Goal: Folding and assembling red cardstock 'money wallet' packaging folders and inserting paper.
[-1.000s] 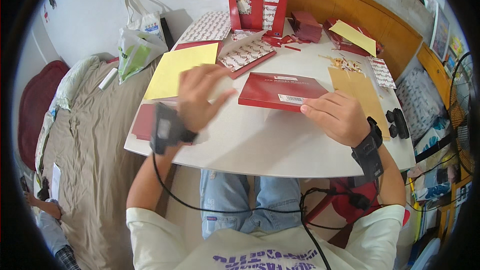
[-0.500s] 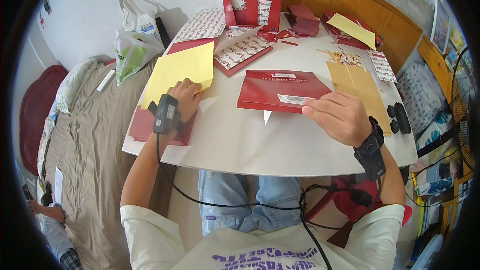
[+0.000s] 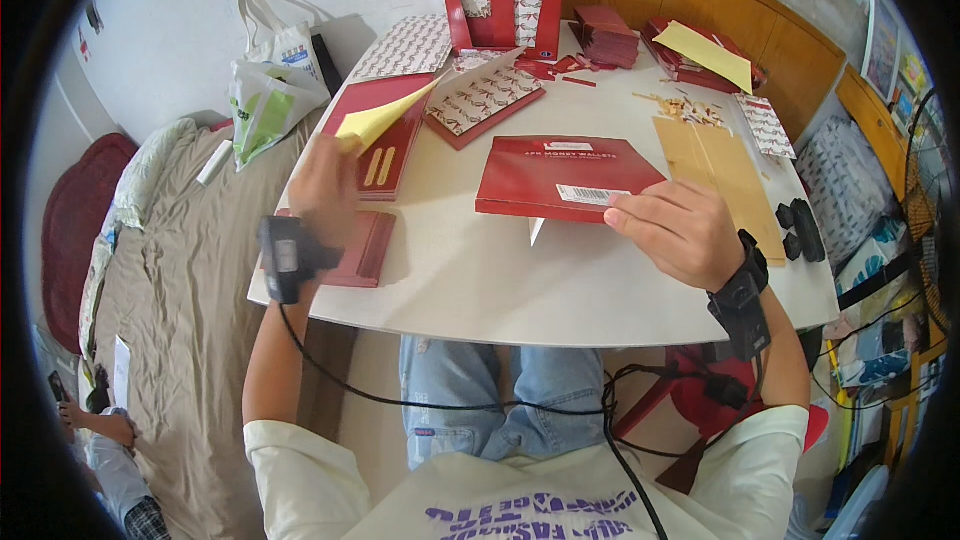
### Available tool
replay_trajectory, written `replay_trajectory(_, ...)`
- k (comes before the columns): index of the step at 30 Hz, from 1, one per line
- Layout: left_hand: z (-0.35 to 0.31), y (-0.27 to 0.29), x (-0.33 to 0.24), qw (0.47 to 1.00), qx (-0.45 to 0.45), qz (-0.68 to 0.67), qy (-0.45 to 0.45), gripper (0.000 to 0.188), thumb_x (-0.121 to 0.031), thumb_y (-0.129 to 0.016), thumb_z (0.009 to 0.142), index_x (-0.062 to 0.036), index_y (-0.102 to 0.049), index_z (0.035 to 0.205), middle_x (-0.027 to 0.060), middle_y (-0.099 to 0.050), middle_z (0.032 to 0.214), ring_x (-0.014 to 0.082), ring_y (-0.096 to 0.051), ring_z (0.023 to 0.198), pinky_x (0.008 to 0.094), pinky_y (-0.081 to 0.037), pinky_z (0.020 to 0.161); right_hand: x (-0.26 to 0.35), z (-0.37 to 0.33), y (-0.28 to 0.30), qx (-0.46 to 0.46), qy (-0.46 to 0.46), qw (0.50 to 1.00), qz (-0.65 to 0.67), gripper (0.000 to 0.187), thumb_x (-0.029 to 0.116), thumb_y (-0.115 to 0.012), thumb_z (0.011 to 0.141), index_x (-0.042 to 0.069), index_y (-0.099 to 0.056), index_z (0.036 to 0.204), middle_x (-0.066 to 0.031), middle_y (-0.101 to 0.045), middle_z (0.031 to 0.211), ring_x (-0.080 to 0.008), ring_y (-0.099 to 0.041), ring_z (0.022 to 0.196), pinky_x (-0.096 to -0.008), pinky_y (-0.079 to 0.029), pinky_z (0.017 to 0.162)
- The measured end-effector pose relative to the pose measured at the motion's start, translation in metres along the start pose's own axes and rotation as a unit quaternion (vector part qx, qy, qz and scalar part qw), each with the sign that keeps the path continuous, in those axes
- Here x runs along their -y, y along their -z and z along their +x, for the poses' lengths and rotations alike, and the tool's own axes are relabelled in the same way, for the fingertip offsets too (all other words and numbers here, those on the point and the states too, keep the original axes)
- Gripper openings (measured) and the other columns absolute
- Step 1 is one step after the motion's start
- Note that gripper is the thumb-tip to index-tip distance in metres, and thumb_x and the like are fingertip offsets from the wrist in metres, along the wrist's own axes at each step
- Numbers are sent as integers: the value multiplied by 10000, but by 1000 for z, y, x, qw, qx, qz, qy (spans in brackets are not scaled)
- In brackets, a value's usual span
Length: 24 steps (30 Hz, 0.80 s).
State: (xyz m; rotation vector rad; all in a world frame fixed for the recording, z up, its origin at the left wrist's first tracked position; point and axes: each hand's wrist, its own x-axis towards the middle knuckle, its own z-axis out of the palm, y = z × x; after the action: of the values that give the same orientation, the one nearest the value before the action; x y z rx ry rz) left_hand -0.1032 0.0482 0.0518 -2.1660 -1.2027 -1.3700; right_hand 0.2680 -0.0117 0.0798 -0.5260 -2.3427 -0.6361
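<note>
A yellow sheet (image 3: pixel 385 122) curls up from its near end, where my left hand (image 3: pixel 328 185), smeared by motion, holds it. Beneath the sheet lies a red card panel (image 3: pixel 362 100) with two pale strips (image 3: pixel 379 167) on it. Just under my left wrist sits a stack of red cards (image 3: pixel 368 255). Between thumb and fingers, my right hand (image 3: pixel 680 230) grips the right corner of a flat red cardboard packet (image 3: pixel 555 172) with a white barcode label. The packet is tilted above the table, with a small white flap (image 3: pixel 537 230) poking out below it.
An upright red box (image 3: pixel 503 0) stands at the back, a patterned open card (image 3: pixel 485 105) before it. Red stacks (image 3: pixel 606 37), pale scraps (image 3: pixel 690 112) and a tan sheet (image 3: pixel 715 175) occupy the right. A black cable (image 3: pixel 440 405) crosses my lap. Another person's arm (image 3: pixel 105 425) shows lower left.
My left hand has moved left and lifted the yellow sheet's near end, uncovering the red panel and pale strips. My right hand and the packet have hardly moved.
</note>
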Motion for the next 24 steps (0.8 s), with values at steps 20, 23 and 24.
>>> replay_trajectory(20, 6, -4, 4, 960, 116, 124, -221, 246, -59, -615, 776, -61, -628, 1021, 85, -652, 1021, 246, -645, 874, 343, -511, 726, 5, -5, -3, 7, -11, 1000, -9, 190, 86, -672, 741, 90, -690, 930, -15, -670, 914, -157, -620, 763, -273, -506, 624)
replay_trajectory(23, -22, -19, 17, 960, 224, 90, -139, 218, -80, -630, 806, -55, -638, 1023, 91, -651, 1027, 263, -641, 927, 358, -517, 789, 7, -2, -5, 5, -5, 1000, -6, 198, 86, -672, 738, 96, -687, 936, -11, -666, 921, -155, -618, 768, -273, -504, 627)
replay_trajectory(24, -27, -21, 20, 955, 279, 58, -82, 206, -84, -641, 824, -40, -645, 1025, 102, -652, 1031, 281, -639, 953, 366, -518, 836, 8, -2, -5, 8, -3, 1000, -5, 201, 85, -672, 736, 96, -685, 937, -10, -665, 922, -154, -616, 769, -274, -503, 627)
